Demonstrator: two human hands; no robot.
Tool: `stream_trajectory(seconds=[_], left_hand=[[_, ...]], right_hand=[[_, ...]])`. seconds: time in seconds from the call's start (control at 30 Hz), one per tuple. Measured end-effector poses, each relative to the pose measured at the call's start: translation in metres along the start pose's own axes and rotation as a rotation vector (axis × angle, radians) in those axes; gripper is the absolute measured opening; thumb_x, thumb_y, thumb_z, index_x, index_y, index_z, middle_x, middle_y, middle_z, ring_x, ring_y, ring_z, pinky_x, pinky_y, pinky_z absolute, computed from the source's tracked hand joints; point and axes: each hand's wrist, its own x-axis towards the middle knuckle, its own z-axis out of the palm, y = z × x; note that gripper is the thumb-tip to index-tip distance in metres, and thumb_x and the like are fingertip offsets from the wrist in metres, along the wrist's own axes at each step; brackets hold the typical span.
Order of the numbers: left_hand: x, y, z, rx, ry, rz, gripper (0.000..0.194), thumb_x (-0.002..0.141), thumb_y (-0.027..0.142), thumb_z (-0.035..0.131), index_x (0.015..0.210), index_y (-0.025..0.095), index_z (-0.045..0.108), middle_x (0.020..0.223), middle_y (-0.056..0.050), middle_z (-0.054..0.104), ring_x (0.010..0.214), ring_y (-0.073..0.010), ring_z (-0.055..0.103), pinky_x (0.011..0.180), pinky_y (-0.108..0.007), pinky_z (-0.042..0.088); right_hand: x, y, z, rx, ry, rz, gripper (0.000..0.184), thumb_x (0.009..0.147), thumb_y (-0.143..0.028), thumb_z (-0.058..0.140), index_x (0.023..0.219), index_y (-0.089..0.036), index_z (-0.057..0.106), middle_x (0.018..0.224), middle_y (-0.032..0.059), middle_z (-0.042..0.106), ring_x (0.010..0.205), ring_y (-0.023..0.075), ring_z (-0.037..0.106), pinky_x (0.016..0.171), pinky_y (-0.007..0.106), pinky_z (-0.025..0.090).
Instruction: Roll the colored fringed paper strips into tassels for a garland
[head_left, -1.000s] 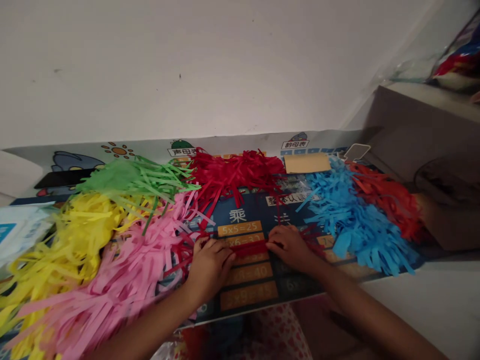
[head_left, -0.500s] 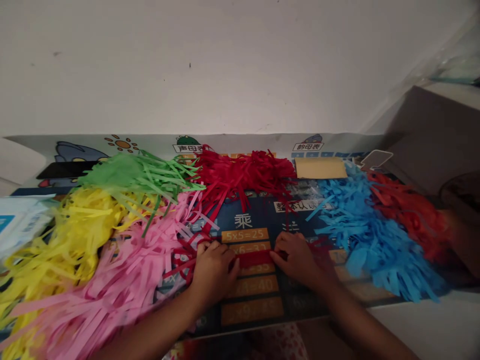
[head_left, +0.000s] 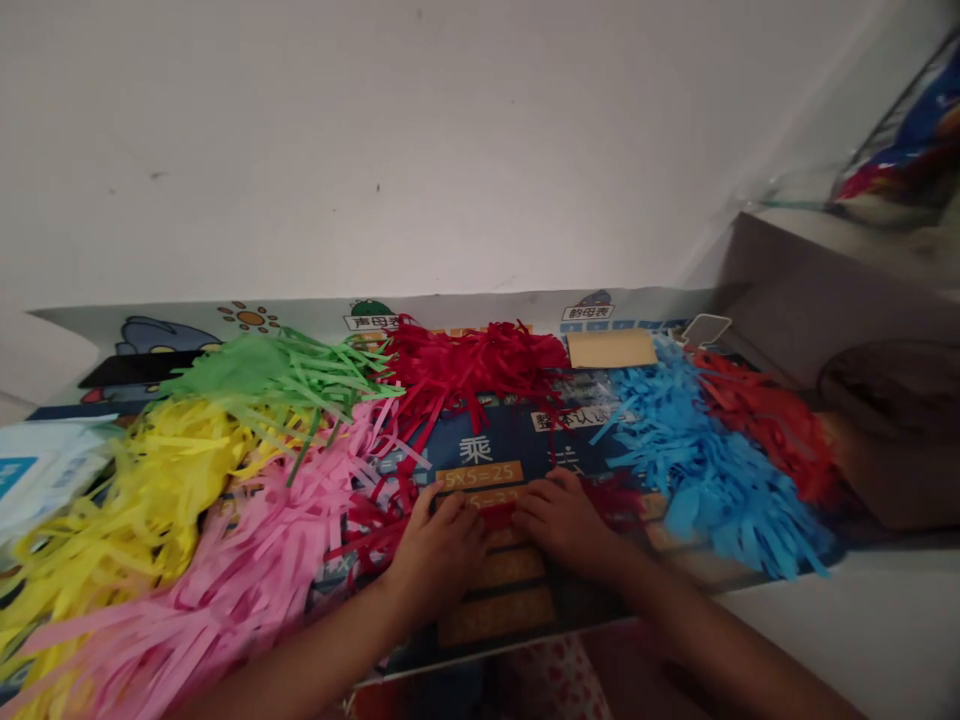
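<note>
A red fringed paper tassel (head_left: 501, 517) lies crosswise on the printed mat (head_left: 499, 612), its plain middle strip showing between my hands. My left hand (head_left: 444, 545) is closed over the strip's left part, where loose red fringe spreads out toward the pink paper tassels (head_left: 247, 560). My right hand (head_left: 566, 518) presses on its right part with bent fingers; more fringe shows dimly beyond the wrist. Both thumbs are partly hidden. Behind the hands sits a larger heap of red fringed paper (head_left: 472, 365).
Green (head_left: 277, 365) and yellow fringed heaps (head_left: 157, 470) lie left, near a black flat object (head_left: 139, 368) and a white packet (head_left: 52, 470). Blue (head_left: 712, 470) and orange-red fringe (head_left: 772, 420) lie right, beside a tan pad (head_left: 611, 349) and a grey box (head_left: 810, 290). A wall rises behind.
My hands have come closer together along the red strip, so less of it shows. The camera view has shifted somewhat, revealing more at the right.
</note>
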Motion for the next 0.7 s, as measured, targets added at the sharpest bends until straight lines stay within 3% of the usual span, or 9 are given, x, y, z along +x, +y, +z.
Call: stream_trajectory(seconds=[0.1, 0.17, 0.27, 0.43, 0.57, 0.7], left_hand=[[0.012, 0.001, -0.008, 0.016, -0.014, -0.041, 0.015, 0.088, 0.031, 0.059, 0.084, 0.019, 0.066, 0.082, -0.003, 0.066, 0.094, -0.0256, 0.054, 0.103, -0.055, 0.026], [0.016, -0.001, -0.008, 0.019, -0.020, -0.069, 0.011, 0.084, 0.028, 0.062, 0.080, 0.019, 0.067, 0.080, -0.004, 0.066, 0.094, -0.0259, 0.054, 0.102, -0.056, 0.026], [0.011, -0.007, -0.002, 0.008, -0.003, -0.070, 0.009, 0.083, 0.019, 0.062, 0.076, 0.021, 0.068, 0.079, -0.002, 0.068, 0.091, -0.0242, 0.056, 0.103, -0.056, 0.024], [-0.016, -0.024, 0.005, -0.191, 0.200, -0.127, 0.020, 0.087, 0.015, 0.059, 0.087, 0.031, 0.071, 0.086, 0.003, 0.074, 0.089, -0.0205, 0.060, 0.100, -0.049, 0.026], [-0.017, -0.029, -0.001, -0.320, 0.158, -0.200, 0.024, 0.092, 0.023, 0.052, 0.081, 0.029, 0.072, 0.084, 0.000, 0.074, 0.084, -0.0204, 0.062, 0.093, -0.047, 0.031], [-0.006, -0.028, -0.002, -0.332, 0.120, -0.279, 0.024, 0.091, 0.025, 0.050, 0.080, 0.024, 0.070, 0.080, -0.002, 0.072, 0.080, -0.0211, 0.061, 0.083, -0.044, 0.034]], right_hand=[[0.011, -0.001, -0.002, 0.006, 0.021, 0.072, 0.010, 0.091, -0.019, 0.059, 0.083, -0.022, 0.064, 0.082, 0.0009, 0.068, 0.087, 0.0191, 0.054, 0.086, 0.041, 0.029], [0.017, -0.007, -0.005, 0.000, 0.026, 0.102, 0.003, 0.088, -0.022, 0.062, 0.088, -0.021, 0.065, 0.087, 0.0034, 0.069, 0.089, 0.0208, 0.053, 0.086, 0.041, 0.029], [0.016, -0.012, -0.004, -0.007, 0.045, 0.087, 0.007, 0.088, -0.026, 0.063, 0.092, -0.020, 0.065, 0.090, 0.0053, 0.069, 0.090, 0.0216, 0.053, 0.082, 0.040, 0.029], [-0.006, 0.009, 0.008, 0.139, 0.138, 0.145, 0.016, 0.090, -0.026, 0.062, 0.076, -0.022, 0.067, 0.080, -0.0008, 0.070, 0.081, 0.0172, 0.054, 0.080, 0.037, 0.027], [-0.010, 0.021, 0.001, 0.315, 0.049, 0.315, 0.009, 0.088, -0.026, 0.066, 0.079, -0.023, 0.069, 0.087, -0.0009, 0.066, 0.086, 0.0168, 0.055, 0.078, 0.034, 0.028], [0.001, 0.020, -0.007, 0.371, -0.026, 0.383, 0.008, 0.084, -0.022, 0.069, 0.076, -0.020, 0.066, 0.087, -0.0002, 0.062, 0.086, 0.0175, 0.055, 0.078, 0.034, 0.029]])
